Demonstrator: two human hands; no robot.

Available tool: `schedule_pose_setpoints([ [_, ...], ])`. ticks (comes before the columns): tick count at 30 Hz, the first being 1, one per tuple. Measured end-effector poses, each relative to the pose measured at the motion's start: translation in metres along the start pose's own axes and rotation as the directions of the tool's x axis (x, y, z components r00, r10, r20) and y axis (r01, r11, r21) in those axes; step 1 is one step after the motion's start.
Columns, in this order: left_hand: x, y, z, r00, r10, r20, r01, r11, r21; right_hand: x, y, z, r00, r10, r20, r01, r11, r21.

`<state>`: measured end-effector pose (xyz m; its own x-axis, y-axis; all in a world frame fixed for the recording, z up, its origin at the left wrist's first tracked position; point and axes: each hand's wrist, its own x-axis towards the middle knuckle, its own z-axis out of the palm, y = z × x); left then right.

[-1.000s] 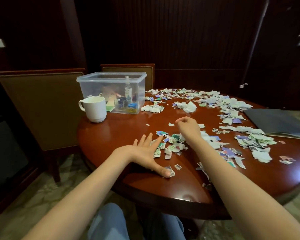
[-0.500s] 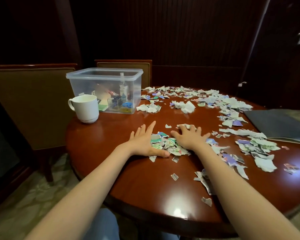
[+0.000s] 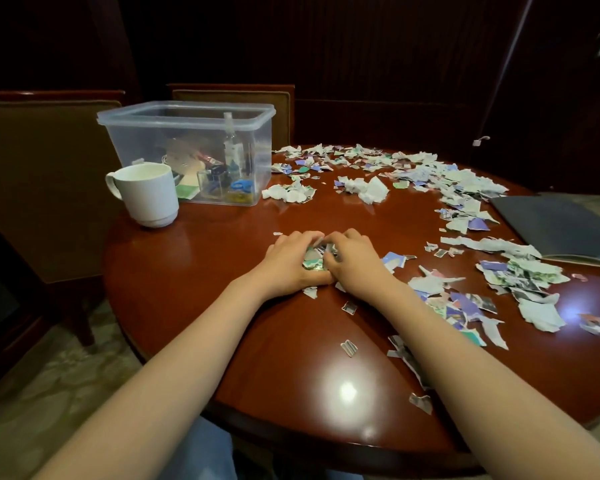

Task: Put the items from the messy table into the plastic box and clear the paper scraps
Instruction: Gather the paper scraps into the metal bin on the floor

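Both hands meet at the middle of the round red-brown bench [image 3: 194, 271]. The left hand [image 3: 290, 263] and the right hand [image 3: 355, 261] face each other, their fingers [image 3: 298, 239] curled inward round a small heap of paper scraps [image 3: 313, 262] that shows in the gap between them. More loose scraps [image 3: 465, 188] lie spread across the far and right parts of the bench, with a few single bits near the forearms. The clear plastic box [image 3: 136, 140] stands open at the far left, holding an upright spray bottle [image 3: 232, 150] and small items, well apart from the hands. A white mug [image 3: 149, 195] stands just beside the box, and a dark folder [image 3: 561, 226] lies at the right edge.
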<state>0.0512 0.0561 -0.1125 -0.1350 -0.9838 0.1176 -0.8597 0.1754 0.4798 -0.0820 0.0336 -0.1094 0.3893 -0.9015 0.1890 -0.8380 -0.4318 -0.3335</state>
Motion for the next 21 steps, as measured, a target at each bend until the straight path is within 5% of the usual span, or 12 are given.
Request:
schedule_pose_setpoints([
  [9, -0.002, 0.003, 0.002, 0.996, -0.047, -0.079, 0.053, 0.996, 0.072, -0.002, 0.001, -0.001, 0.993, 0.053, -0.108, -0.044, 0.995, 0.086],
  [12, -0.003, 0.003, 0.001, 0.992, -0.075, -0.101, 0.084, 0.992, 0.09, -0.002, 0.0, -0.002, 0.998, 0.06, 0.016, -0.061, 0.995, 0.076],
  [15, -0.003, 0.003, 0.0, 0.988, -0.095, -0.121, 0.103, 0.993, 0.061, -0.005, -0.001, 0.003, 0.993, -0.02, 0.115, 0.025, 0.999, -0.04],
  [21, -0.002, 0.001, -0.002, 0.97, -0.125, -0.206, 0.128, 0.992, -0.001, -0.007, -0.019, 0.009, 0.996, -0.077, -0.039, 0.064, 0.965, -0.254],
])
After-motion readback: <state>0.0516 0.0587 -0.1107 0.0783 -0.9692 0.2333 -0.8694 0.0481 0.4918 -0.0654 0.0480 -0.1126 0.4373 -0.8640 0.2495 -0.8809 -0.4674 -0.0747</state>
